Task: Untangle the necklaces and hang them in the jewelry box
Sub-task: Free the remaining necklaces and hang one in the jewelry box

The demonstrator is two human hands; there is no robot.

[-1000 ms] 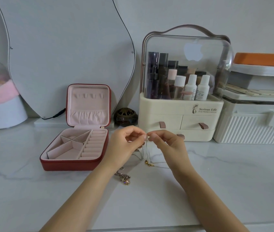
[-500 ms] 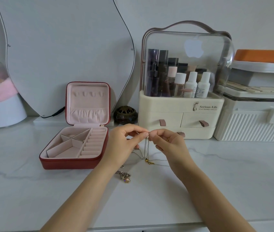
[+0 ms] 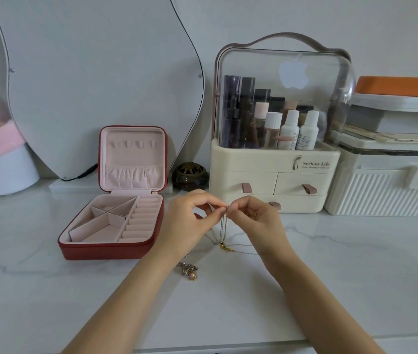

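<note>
On a white marble-veined table (image 3: 356, 264) against a pale wall, the left hand (image 3: 185, 221) and right hand (image 3: 256, 221) pinch a thin necklace chain (image 3: 224, 226) hanging between them, beside the open red jewelry box (image 3: 111, 249); a cosmetics organizer (image 3: 274, 175) stands behind.

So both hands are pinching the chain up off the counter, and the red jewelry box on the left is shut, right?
Not quite: the head view shows the jewelry box open, lid upright. The rest holds: left hand and right hand pinch the chain above the counter.
</note>
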